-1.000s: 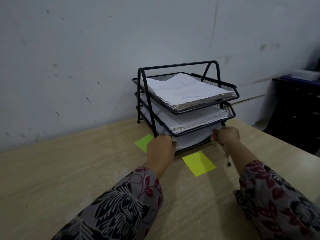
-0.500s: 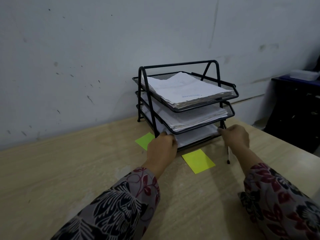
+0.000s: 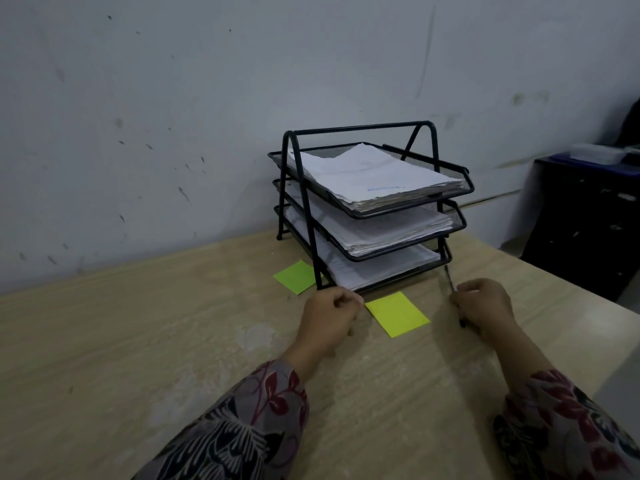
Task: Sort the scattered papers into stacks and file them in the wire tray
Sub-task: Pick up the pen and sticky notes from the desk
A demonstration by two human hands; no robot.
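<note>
A black three-tier wire tray (image 3: 453, 174) stands against the wall on the wooden table (image 3: 138, 341). Each tier holds a stack of white papers: top stack (image 3: 374, 178), middle stack (image 3: 384, 233), bottom stack (image 3: 377, 268). My left hand (image 3: 329, 317) rests on the table just in front of the tray's front left leg, fingers curled, holding nothing. My right hand (image 3: 485, 306) lies in front of the tray's right corner, fingers curled over a dark pen (image 3: 447, 277). Whether it grips the pen is unclear.
A yellow sticky note (image 3: 396, 313) lies between my hands. A green sticky note (image 3: 296, 277) lies left of the tray, partly under its leg. A dark cabinet (image 3: 588, 220) stands off the table's right edge.
Both hands have drawn back from the bottom tier's front edge toward me. The bottom stack now sits pushed into the tray.
</note>
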